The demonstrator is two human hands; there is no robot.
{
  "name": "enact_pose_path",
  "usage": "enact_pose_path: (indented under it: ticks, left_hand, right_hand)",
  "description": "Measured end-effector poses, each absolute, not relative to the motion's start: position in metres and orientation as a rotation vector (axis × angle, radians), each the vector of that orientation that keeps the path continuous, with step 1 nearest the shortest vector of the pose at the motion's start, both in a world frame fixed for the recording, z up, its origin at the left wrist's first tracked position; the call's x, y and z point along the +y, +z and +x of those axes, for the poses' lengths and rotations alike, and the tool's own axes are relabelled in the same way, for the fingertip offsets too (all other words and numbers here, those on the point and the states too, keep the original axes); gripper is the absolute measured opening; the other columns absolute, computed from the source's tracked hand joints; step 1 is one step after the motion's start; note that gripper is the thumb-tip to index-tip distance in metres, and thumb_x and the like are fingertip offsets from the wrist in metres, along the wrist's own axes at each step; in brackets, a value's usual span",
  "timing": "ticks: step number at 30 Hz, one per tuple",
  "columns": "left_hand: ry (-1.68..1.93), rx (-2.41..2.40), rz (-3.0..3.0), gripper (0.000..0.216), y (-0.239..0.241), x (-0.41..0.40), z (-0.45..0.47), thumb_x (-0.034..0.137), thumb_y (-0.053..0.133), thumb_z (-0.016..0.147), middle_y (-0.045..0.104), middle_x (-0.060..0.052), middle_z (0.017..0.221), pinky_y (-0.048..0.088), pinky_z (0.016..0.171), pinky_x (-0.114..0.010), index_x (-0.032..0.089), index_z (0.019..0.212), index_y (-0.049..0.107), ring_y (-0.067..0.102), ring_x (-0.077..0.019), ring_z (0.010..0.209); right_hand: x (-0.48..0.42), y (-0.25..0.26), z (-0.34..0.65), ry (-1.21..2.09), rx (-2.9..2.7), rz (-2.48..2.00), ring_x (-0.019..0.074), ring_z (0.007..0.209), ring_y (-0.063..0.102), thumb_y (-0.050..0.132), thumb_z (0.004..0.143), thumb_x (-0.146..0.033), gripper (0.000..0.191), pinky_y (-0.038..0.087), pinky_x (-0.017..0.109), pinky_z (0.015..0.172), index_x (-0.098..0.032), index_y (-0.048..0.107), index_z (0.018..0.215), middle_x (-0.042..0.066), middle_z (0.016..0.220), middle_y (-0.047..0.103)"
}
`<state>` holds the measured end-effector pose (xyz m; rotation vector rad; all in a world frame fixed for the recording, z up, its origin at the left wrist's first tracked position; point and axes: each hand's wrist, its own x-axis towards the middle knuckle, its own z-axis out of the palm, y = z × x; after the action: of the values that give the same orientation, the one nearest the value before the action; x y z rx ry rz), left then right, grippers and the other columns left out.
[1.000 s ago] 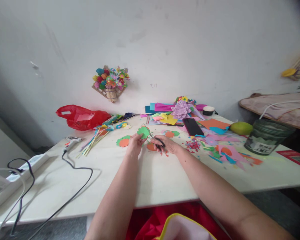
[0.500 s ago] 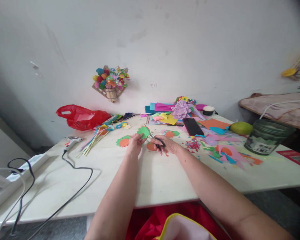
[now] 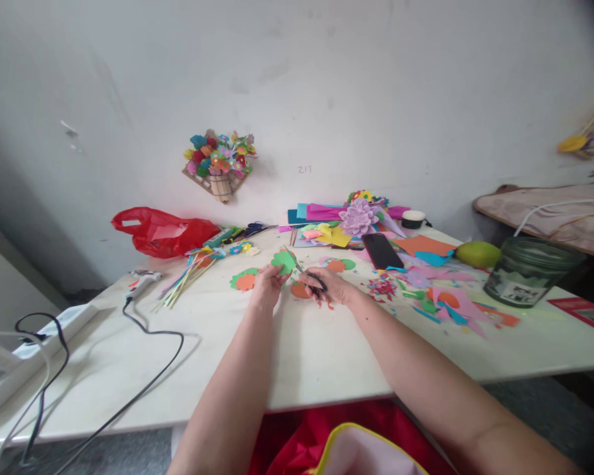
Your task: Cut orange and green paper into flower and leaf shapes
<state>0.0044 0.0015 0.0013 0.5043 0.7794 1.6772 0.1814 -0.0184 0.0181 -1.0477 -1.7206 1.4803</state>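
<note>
Pinched in my left hand point(image 3: 269, 282) is a green scalloped paper or foam piece point(image 3: 283, 261), held just above the table. My right hand point(image 3: 332, 284) grips black-handled scissors point(image 3: 317, 280), and their blades lie against the right edge of the green piece. An orange round cutout point(image 3: 301, 290) rests on the table between my hands, partly covered. Left of my left hand lies an orange flower shape point(image 3: 245, 282) over a green one. Beyond my right hand is another orange cutout point(image 3: 335, 266) beside a green one.
Several colourful scraps point(image 3: 445, 303) spread right of my hands, near a phone point(image 3: 382, 252) and a glass jar point(image 3: 522, 274). At left are a glue gun point(image 3: 143, 284), its cord, a white power strip point(image 3: 54, 336), thin sticks point(image 3: 191, 284) and a red plastic bag point(image 3: 163, 232).
Almost nothing differs. The scissors and the green piece stay in nearly the same place, with only a slight shift at the blades.
</note>
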Motion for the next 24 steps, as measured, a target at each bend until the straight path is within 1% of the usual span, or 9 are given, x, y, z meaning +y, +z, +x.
enact_pose_path:
  ticks: [3, 10, 13, 18, 20, 24]
  left_hand:
    - [1.667, 0.778, 0.509, 0.035, 0.0022, 0.0011, 0.0046, -0.001, 0.073, 0.062, 0.062, 0.005, 0.057, 0.063, 0.091, -0.04, 0.02, 0.059, 0.046, 0.066, -0.0125, 0.057]
    - [1.656, 0.772, 0.494, 0.036, 0.0033, 0.0001, 0.0042, -0.001, 0.074, 0.06, 0.058, 0.007, 0.054, 0.062, 0.095, -0.043, 0.021, 0.06, 0.046, 0.067, -0.0135, 0.058]
    - [1.648, 0.785, 0.497, 0.033, 0.0029, 0.0008, 0.0034, -0.001, 0.072, 0.061, 0.062, 0.005, 0.057, 0.063, 0.092, -0.042, 0.02, 0.06, 0.048, 0.068, -0.014, 0.058]
    - [1.624, 0.809, 0.494, 0.026, 0.0024, 0.0022, 0.0012, 0.0, 0.069, 0.061, 0.068, 0.001, 0.062, 0.065, 0.081, -0.035, 0.02, 0.062, 0.052, 0.07, -0.015, 0.06]
    - [1.618, 0.803, 0.491, 0.025, 0.0021, 0.0028, 0.0001, 0.0, 0.068, 0.06, 0.068, 0.001, 0.062, 0.065, 0.082, -0.034, 0.02, 0.063, 0.053, 0.07, -0.015, 0.061]
    - [1.608, 0.825, 0.487, 0.024, 0.0007, 0.0045, -0.0015, 0.0, 0.067, 0.061, 0.066, 0.002, 0.06, 0.063, 0.088, -0.037, 0.02, 0.063, 0.054, 0.07, -0.0154, 0.062]
  right_hand:
    - [-0.0197, 0.0196, 0.1818, 1.483, -1.73, -1.041, 0.0047, 0.035, 0.047, 0.068, 0.09, -0.043, 0.034, 0.032, 0.015, 0.031, -0.017, 0.054, 0.073, -0.004, 0.058, 0.061]
    - [-0.0186, 0.0182, 0.1821, 1.477, -1.737, -1.031, 0.0046, 0.036, 0.048, 0.068, 0.09, -0.043, 0.033, 0.029, 0.014, 0.03, -0.017, 0.055, 0.074, -0.004, 0.057, 0.061]
    - [-0.0173, 0.0169, 0.182, 1.479, -1.742, -1.03, 0.0047, 0.035, 0.046, 0.069, 0.088, -0.044, 0.033, 0.029, 0.015, 0.029, -0.017, 0.055, 0.073, -0.004, 0.057, 0.06]
    - [-0.0146, 0.0138, 0.1826, 1.483, -1.752, -1.03, 0.0046, 0.032, 0.043, 0.068, 0.087, -0.045, 0.034, 0.028, 0.016, 0.028, -0.018, 0.054, 0.072, -0.004, 0.055, 0.06]
    - [-0.014, 0.0134, 0.1824, 1.49, -1.754, -1.029, 0.0046, 0.032, 0.043, 0.069, 0.086, -0.045, 0.034, 0.027, 0.016, 0.028, -0.018, 0.055, 0.072, -0.004, 0.055, 0.06]
    - [-0.0147, 0.0144, 0.1816, 1.496, -1.737, -1.034, 0.005, 0.032, 0.044, 0.071, 0.084, -0.044, 0.034, 0.027, 0.016, 0.028, -0.018, 0.054, 0.07, -0.004, 0.054, 0.06]
